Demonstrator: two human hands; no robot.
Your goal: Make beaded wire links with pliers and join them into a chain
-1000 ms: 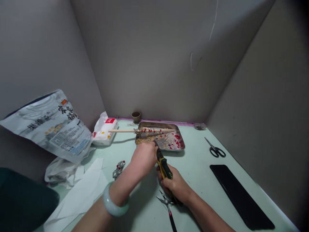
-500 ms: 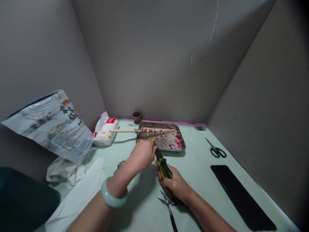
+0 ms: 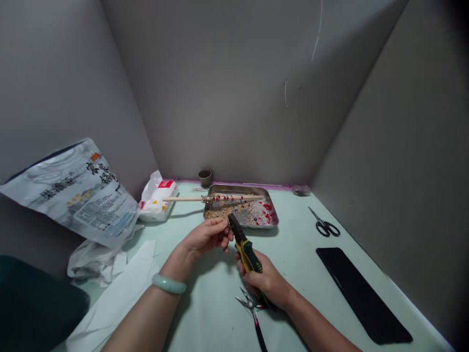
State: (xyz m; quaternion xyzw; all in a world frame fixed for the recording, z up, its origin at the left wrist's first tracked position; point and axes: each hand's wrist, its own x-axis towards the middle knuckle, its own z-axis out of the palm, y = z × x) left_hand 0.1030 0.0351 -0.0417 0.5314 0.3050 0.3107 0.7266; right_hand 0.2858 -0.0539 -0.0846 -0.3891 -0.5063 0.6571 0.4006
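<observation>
My right hand (image 3: pixel 269 278) is wrapped round the green-and-yellow handles of a pair of pliers (image 3: pixel 249 256), their dark jaws pointing up and away. My left hand (image 3: pixel 210 235) is closed in a pinch right beside the jaws. Whatever small thing sits in those fingertips is too small to make out. A pale green bangle (image 3: pixel 168 283) circles the left wrist. Below my right hand, finer pliers (image 3: pixel 252 307) lie spread on the table. Beyond both hands stands a metal tray (image 3: pixel 273 226) with gold, red and clear beads in it.
A wooden stick (image 3: pixel 181 199) with beads on it lies across the tray, its left end by a tissue pack (image 3: pixel 157 208). Behind are a small brown cup (image 3: pixel 204 178) and a little clear bag (image 3: pixel 301 190). Scissors (image 3: pixel 324 227) and a black flat case (image 3: pixel 361 293) lie right; a white pouch (image 3: pixel 95 200) stands left.
My left hand has turned and shifted slightly down and left, so its fingertips now show beside the plier jaws. My right hand keeps its grip on the pliers. The view has shifted slightly.
</observation>
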